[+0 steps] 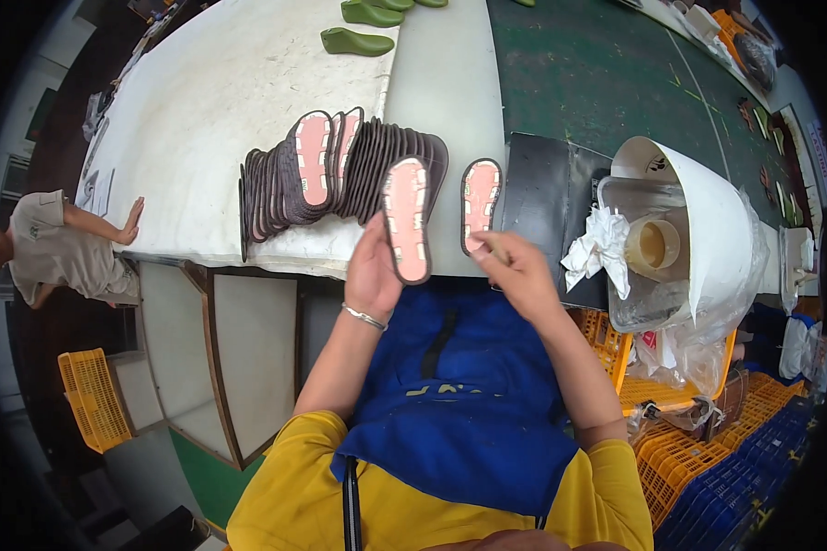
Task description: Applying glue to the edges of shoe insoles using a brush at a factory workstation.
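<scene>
My left hand [373,272] is closed on a shoe sole [406,217] with a pink middle, pale patches along its edge and a dark rim. It holds the sole tilted up, just right of a long row of dark soles [281,188] standing packed together on the table. Two or three soles in that row also show pink faces. At the table's near edge, my right hand [516,269] pinches the near end of a second pink sole [480,202]. The fingers partly hide that end, so I cannot tell whether the sole is lifted or resting on the table.
Right of the soles lie a black board [538,193] and a clear bin [616,317] holding a cup of tan liquid [652,244], beside crumpled white tissue [598,246]. Green shoe lasts [358,42] lie at the far side. Another person [60,234] stands left. Orange crates [680,464] stand lower right.
</scene>
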Demonstrator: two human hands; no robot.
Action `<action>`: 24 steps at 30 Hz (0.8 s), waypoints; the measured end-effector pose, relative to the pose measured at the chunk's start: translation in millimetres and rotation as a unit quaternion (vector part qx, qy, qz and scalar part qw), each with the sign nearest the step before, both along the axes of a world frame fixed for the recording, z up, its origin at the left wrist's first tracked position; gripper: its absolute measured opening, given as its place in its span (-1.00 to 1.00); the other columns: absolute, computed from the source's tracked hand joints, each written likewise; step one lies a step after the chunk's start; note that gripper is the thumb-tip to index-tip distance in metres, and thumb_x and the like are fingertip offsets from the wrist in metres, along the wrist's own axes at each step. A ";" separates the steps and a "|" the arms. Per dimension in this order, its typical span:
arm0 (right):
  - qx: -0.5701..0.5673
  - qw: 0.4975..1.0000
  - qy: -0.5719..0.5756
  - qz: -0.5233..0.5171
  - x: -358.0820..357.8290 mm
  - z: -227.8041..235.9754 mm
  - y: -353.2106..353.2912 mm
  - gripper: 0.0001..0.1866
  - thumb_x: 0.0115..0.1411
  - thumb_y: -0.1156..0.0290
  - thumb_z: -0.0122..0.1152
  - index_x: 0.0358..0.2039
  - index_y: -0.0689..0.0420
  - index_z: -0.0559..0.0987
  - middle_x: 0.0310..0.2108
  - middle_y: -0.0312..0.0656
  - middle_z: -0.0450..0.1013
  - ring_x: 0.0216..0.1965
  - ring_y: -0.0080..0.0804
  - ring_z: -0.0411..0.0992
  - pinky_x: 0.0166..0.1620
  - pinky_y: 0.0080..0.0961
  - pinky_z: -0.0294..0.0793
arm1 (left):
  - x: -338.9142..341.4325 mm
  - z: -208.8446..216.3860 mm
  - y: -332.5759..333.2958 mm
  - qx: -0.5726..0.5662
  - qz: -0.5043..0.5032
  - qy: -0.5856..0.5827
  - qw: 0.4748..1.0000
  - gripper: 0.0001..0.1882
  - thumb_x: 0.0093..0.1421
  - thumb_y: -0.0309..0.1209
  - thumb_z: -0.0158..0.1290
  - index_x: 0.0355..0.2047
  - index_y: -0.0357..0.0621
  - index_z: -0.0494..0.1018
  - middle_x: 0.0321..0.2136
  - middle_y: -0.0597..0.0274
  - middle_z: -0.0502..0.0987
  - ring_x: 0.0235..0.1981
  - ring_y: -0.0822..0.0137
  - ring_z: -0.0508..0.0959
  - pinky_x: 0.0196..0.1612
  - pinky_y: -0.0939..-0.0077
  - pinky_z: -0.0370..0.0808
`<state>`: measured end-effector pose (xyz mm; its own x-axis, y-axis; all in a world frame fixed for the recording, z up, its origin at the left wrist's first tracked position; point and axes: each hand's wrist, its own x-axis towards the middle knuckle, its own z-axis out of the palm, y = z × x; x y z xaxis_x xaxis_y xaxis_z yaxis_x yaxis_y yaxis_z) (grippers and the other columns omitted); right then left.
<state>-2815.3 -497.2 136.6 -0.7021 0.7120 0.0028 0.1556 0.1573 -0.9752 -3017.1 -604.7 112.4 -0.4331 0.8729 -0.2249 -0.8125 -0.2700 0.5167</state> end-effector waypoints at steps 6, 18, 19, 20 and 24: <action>-0.261 0.965 -0.013 0.020 -21.8 -11.2 -4.9 -0.74 0.24 0.36 0.27 -0.18 0.29 0.56 -0.57 -0.38 0.38 -0.64 -0.71 0.28 -0.57 -0.75 0.22 | 28.7 7.7 21.4 0.005 -0.043 -0.011 0.999 -0.59 0.41 -0.36 -0.24 0.20 -0.27 0.24 0.10 0.12 0.44 0.09 0.27 0.48 0.17 0.33 0.40; -0.254 0.945 0.095 -0.185 31.0 17.2 19.1 -0.86 0.22 0.42 0.26 -0.29 0.23 0.59 -0.64 -0.41 0.37 -0.69 -0.74 0.24 -0.64 -0.77 0.11 | -21.4 -9.3 102.2 -0.025 -0.019 0.895 0.445 -0.57 0.20 -0.41 -0.03 0.09 -0.20 0.39 0.02 0.04 0.49 0.23 0.06 0.33 0.29 0.09 0.14; -0.258 0.945 0.077 -0.184 30.6 15.0 19.1 -0.86 0.22 0.41 0.27 -0.29 0.23 0.58 -0.64 -0.41 0.38 -0.70 -0.74 0.24 -0.64 -0.78 0.11 | -27.7 -19.8 109.8 -0.025 -0.018 0.895 0.446 -0.57 0.20 -0.41 -0.03 0.09 -0.20 0.39 0.02 0.04 0.49 0.23 0.06 0.33 0.29 0.09 0.14; -0.260 0.947 0.057 -0.181 28.6 12.0 19.7 -0.85 0.22 0.41 0.27 -0.30 0.23 0.58 -0.64 -0.42 0.38 -0.70 -0.74 0.24 -0.64 -0.78 0.11 | -34.9 -32.1 115.1 -0.041 -0.030 0.936 0.347 -0.55 0.20 -0.40 -0.05 0.11 -0.20 0.37 0.05 0.04 0.47 0.26 0.07 0.29 0.30 0.08 0.12; -0.263 0.952 0.023 -0.153 14.3 -6.9 13.9 -0.83 0.23 0.38 0.27 -0.29 0.22 0.54 -0.58 -0.40 0.41 -0.68 -0.74 0.27 -0.64 -0.77 0.15 | -53.9 -41.4 111.1 -0.060 -0.078 0.971 0.219 -0.39 0.08 -0.44 -0.01 0.20 -0.22 0.29 0.11 0.08 0.40 0.27 0.09 0.23 0.34 0.08 0.06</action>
<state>-2801.1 -483.3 129.8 -0.4696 0.7946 -0.3848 0.0700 -0.4010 -0.9134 -3070.9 -493.6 71.1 0.2188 0.9493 0.2256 0.9755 -0.2069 -0.0755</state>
